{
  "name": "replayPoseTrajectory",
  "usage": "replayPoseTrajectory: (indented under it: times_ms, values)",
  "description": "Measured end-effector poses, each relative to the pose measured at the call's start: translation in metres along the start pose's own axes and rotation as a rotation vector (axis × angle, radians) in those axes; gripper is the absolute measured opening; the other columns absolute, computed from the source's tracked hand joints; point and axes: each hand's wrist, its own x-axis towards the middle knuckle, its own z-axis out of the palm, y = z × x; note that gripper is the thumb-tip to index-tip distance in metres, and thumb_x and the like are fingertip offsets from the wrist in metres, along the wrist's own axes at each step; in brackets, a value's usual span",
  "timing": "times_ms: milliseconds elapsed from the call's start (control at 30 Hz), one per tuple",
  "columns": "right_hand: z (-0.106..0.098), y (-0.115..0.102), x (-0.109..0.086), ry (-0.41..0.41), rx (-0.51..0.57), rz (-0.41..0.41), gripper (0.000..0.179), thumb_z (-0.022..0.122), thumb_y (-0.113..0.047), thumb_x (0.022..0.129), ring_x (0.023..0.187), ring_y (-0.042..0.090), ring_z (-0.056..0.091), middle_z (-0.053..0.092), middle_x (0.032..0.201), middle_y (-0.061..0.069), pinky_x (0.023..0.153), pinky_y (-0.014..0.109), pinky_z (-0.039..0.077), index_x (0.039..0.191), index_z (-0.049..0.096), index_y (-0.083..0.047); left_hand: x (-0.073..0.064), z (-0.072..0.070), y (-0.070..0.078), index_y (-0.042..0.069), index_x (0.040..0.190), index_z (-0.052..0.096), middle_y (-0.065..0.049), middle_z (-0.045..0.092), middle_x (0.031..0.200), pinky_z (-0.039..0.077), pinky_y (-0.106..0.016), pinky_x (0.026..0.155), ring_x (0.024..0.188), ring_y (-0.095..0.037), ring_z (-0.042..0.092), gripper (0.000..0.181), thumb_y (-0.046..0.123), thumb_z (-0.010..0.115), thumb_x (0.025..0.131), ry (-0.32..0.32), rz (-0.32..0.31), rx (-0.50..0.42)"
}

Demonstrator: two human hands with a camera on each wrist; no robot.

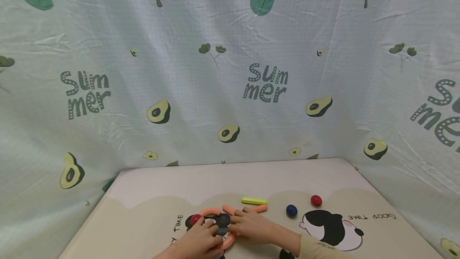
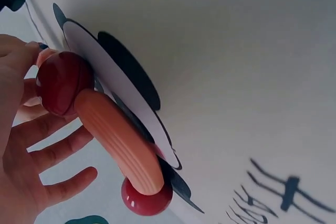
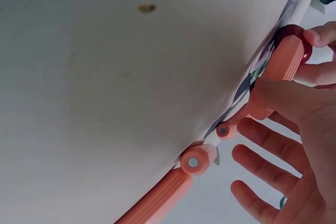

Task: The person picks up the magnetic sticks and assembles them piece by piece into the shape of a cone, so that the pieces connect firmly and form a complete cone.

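My left hand (image 1: 201,237) pinches a shiny red ball (image 2: 60,82) by thumb and finger, other fingers spread. From this ball a curved orange building rod (image 2: 121,140) runs to a second red ball (image 2: 147,198), over a printed cartoon on the tabletop. Facing it, my right hand (image 1: 253,225) holds a curved orange rod (image 3: 286,59) by the thumb; its end meets the red ball at the left fingertips. Its other fingers reach out loosely below. Near the right hand lie orange rods, one showing a metal disc (image 3: 193,162) in its end.
Beyond the right hand lie a straight orange rod (image 1: 259,208) and a yellow-green rod (image 1: 254,201). Farther right are a dark blue ball (image 1: 291,211) and a loose red ball (image 1: 316,200). A printed curtain (image 1: 194,91) hangs behind the tabletop (image 1: 151,187).
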Motion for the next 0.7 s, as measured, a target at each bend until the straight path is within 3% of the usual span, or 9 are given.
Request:
replayPoseTrajectory:
  times_ms: [67, 200, 400, 567, 700]
  values:
    - [0.001, 0.000, 0.001, -0.004, -0.008, 0.000, 0.017, 0.054, -0.033, 0.087, 0.078, 0.002, 0.040, 0.055, 0.094, -0.013, 0.065, 0.015, 0.026, 0.102, 0.059, -0.029, 0.001, 0.003, 0.001, 0.029, 0.081, 0.061, 0.011, 0.048, 0.073, 0.029, -0.024, 0.062, 0.071, -0.006, 0.040, 0.025, 0.044, 0.043, 0.091, 0.033, -0.005, 0.022]
    - [0.002, 0.001, 0.003, -0.008, -0.034, -0.003, 0.015, 0.054, -0.034, 0.087, 0.076, 0.003, 0.038, 0.055, 0.092, -0.014, 0.063, 0.016, 0.023, 0.100, 0.059, -0.029, 0.004, 0.007, 0.003, 0.028, 0.079, 0.061, 0.009, 0.050, 0.071, 0.030, -0.024, 0.059, 0.069, -0.008, 0.043, 0.023, 0.040, 0.045, 0.091, 0.100, -0.003, 0.094]
    - [0.001, 0.004, 0.002, 0.012, -0.049, 0.006, 0.017, 0.054, -0.035, 0.087, 0.073, 0.002, 0.038, 0.056, 0.091, -0.014, 0.063, 0.015, 0.025, 0.102, 0.060, -0.029, 0.006, 0.005, 0.004, 0.027, 0.085, 0.063, 0.009, 0.054, 0.075, 0.035, -0.027, 0.061, 0.073, -0.009, 0.047, 0.022, 0.039, 0.045, 0.091, 0.037, -0.017, 0.078]
    - [-0.002, 0.009, -0.005, -0.005, -0.040, 0.034, 0.024, 0.059, -0.035, 0.083, 0.078, 0.002, 0.041, 0.056, 0.094, -0.013, 0.067, 0.016, 0.034, 0.106, 0.060, -0.029, 0.003, 0.005, 0.004, 0.027, 0.081, 0.062, 0.011, 0.049, 0.070, 0.032, -0.022, 0.059, 0.068, -0.006, 0.042, 0.018, 0.035, 0.048, 0.090, 0.054, -0.020, 0.059]
    - [-0.002, 0.011, -0.010, -0.007, -0.034, 0.055, 0.025, 0.062, -0.034, 0.081, 0.080, 0.003, 0.042, 0.056, 0.094, -0.013, 0.067, 0.017, 0.035, 0.105, 0.061, -0.028, 0.004, 0.002, 0.003, 0.026, 0.082, 0.061, 0.011, 0.051, 0.075, 0.032, -0.023, 0.061, 0.071, -0.006, 0.042, 0.018, 0.038, 0.049, 0.088, -0.032, -0.036, 0.020]
